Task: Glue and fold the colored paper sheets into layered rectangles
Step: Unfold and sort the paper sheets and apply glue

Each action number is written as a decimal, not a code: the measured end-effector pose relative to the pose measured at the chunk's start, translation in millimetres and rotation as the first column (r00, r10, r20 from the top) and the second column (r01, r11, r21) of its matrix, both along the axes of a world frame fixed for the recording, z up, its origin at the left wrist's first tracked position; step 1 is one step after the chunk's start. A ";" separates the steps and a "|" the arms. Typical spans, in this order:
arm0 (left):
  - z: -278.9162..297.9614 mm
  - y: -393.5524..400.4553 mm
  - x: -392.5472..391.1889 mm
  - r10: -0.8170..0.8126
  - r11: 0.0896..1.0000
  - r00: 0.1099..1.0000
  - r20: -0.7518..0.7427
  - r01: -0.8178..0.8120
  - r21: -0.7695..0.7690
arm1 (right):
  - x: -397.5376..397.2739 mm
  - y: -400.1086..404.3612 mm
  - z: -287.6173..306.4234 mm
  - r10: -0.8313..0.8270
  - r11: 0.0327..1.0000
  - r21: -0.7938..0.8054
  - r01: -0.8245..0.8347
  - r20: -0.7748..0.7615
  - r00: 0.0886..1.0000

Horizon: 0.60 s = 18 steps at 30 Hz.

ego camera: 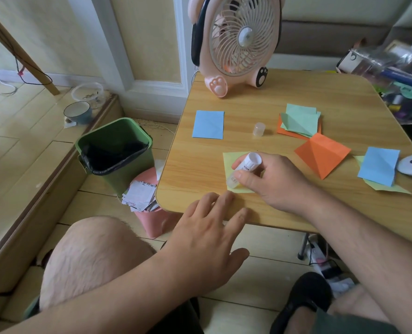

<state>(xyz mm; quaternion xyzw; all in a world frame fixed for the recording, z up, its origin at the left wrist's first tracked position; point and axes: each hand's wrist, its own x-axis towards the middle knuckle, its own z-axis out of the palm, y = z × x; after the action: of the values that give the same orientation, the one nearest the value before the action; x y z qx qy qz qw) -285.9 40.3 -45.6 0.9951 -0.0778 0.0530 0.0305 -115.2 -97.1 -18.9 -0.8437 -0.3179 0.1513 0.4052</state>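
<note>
Glue first: in the head view, the only one we have, our right hand [270, 179] grips the glue stick [244, 168], fingers and thumb curled round its white barrel, the tip tilted down onto the yellow sheet [229, 160]. That sheet lies directly under the grip, near the front edge of the table [200, 153]. Our left hand [209, 239] rests just this side of the grip, fingers straight and holding nothing, their tips at the sheet's near edge.

To do this step well, we judge it best to press those fingertips onto the sheet's corner so the paper cannot slide, then draw the stick in light, even strokes out to the edges.

Beyond the grip stands the cap [259, 128], with a blue sheet [208, 124] to its left. Right of the grip lie an orange sheet [323, 156], a green and orange pile [299, 122] and a blue fold [378, 166] on yellow.

Left of the grip, off the table, the green bin [115, 150] holds a black liner, and we cannot tell what else. The pink bin [151, 220] overflows with printed paper scraps. Two bowls [78, 112] sit on the floor further left, contents unclear.
</note>
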 end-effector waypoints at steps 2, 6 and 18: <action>0.8 -1.3 2.0 0.013 1.000 1.000 -0.004 -0.013 0.003 | 1.8 -1.8 0.9 -0.004 1.000 -0.012 0.004 -0.010 1.000; 1.1 -4.0 3.1 0.025 1.000 1.000 -0.001 -0.025 0.006 | 6.0 -9.6 3.2 -0.010 0.999 -0.036 0.009 -0.010 1.000; -4.1 -5.9 3.2 0.009 0.999 1.000 0.006 -0.009 0.046 | 16.1 -42.2 6.6 -0.062 0.996 -0.063 0.061 -0.010 0.998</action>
<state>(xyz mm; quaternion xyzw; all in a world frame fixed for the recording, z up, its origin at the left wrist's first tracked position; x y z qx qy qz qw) -282.7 34.3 -49.7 0.9957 -0.0745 0.0541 0.0073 -99.2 -139.3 -12.3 -0.8644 -0.2845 0.1539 0.3849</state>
